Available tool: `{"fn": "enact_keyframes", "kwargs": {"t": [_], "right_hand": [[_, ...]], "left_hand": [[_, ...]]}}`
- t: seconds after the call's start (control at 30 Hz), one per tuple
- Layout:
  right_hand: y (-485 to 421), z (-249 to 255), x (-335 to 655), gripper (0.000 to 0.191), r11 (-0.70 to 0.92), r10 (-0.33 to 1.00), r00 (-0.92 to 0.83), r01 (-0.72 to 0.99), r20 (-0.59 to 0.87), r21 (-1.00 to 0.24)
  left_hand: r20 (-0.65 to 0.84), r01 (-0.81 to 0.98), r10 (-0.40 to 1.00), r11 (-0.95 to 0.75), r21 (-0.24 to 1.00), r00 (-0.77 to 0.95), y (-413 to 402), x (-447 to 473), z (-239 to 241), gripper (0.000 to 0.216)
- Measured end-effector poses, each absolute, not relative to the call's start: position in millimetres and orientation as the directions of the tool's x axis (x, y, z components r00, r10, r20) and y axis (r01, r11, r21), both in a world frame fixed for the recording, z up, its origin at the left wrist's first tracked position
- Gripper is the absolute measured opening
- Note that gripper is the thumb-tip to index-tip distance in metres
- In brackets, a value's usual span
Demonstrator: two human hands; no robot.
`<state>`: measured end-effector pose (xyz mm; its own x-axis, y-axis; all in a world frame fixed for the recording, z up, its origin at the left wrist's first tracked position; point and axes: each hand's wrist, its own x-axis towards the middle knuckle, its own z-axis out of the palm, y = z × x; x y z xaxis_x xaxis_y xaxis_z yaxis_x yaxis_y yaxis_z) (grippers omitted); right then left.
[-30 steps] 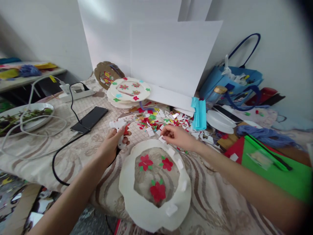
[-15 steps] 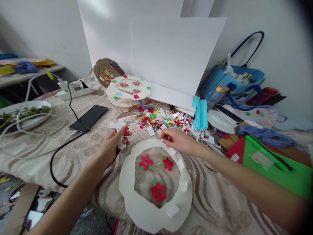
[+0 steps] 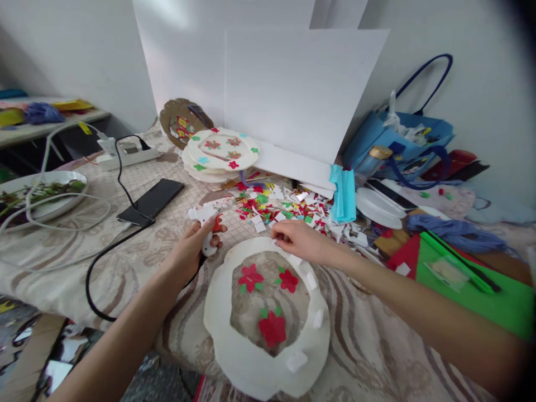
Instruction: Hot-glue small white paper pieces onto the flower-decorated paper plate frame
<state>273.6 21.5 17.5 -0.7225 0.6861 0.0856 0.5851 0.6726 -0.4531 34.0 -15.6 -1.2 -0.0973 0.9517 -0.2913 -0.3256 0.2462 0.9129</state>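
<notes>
My left hand is wrapped round a white hot glue gun with an orange trigger, its nozzle end pointing away over the table. In front of me lies a cream scalloped frame with a clear middle that bears red flowers and green leaves. Small white foam pieces sit along the frame's right side. At its top edge my right hand is closed in a pinch. A small white bit shows under those fingertips, and the fingers hide most of it.
Coloured paper scraps cover the table behind the frame. Finished flowered frames are stacked at the back. A phone and black cable lie left. Green card and a blue bag are on the right.
My right hand has shifted slightly left along the frame's top edge, still pinched. My left hand keeps the glue gun in nearly the same place.
</notes>
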Motion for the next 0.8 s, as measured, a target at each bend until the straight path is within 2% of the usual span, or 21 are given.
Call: {"fn": "enact_keyframes", "kwargs": {"t": [0.8], "right_hand": [[16.4,15.0,270.4,0.020,0.714,0.639,-0.768,0.566,0.052,-0.411]], "left_hand": [[-0.317,-0.348,0.944,0.266,0.899,-0.097,-16.8,31.5,-1.8,0.032]]}}
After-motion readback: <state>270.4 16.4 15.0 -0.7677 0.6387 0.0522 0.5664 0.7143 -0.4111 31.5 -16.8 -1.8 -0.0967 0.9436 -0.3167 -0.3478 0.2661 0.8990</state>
